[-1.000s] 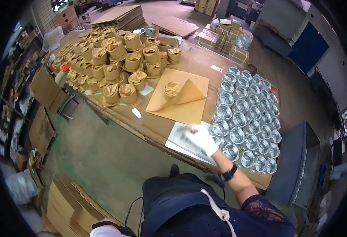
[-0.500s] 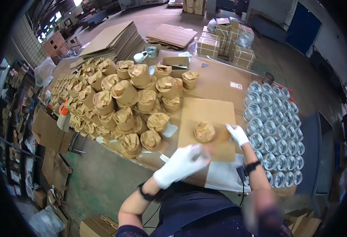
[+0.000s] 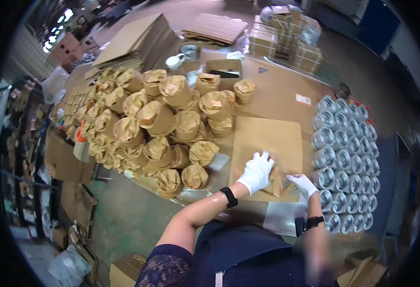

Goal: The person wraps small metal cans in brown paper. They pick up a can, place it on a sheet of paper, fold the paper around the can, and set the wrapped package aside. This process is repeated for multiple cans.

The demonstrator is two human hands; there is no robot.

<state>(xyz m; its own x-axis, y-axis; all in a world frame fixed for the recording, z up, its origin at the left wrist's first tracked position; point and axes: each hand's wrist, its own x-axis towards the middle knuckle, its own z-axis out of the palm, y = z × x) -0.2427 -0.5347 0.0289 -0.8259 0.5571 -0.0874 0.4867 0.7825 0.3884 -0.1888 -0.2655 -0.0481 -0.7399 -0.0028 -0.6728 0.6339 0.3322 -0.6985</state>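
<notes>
White-gloved left hand (image 3: 258,174) lies against folded brown paper (image 3: 275,186) near the table's (image 3: 281,98) front edge; gloved right hand (image 3: 304,185) is at the paper's right side. Whether either grips, I cannot tell. Metal cups (image 3: 342,180) line the right edge; paper-wrapped bundles (image 3: 156,118) crowd the left end.

Industrial workshop, packing area. Indoor floor, worn, green-tinged (image 3: 128,217). One large worktable (image 3: 286,88), bearing: cylindrical metal parts (image 3: 342,159), in rows, right; brown-paper bundles (image 3: 156,117), massed and partly stacked, left; kraft-paper sheet (image 3: 267,134), between. Far: flat cardboard sheets (image 3: 136,40), piled; strapped cartons (image 3: 262,40), stacked. Far left: crowded dark shelving (image 3: 24,165).
</notes>
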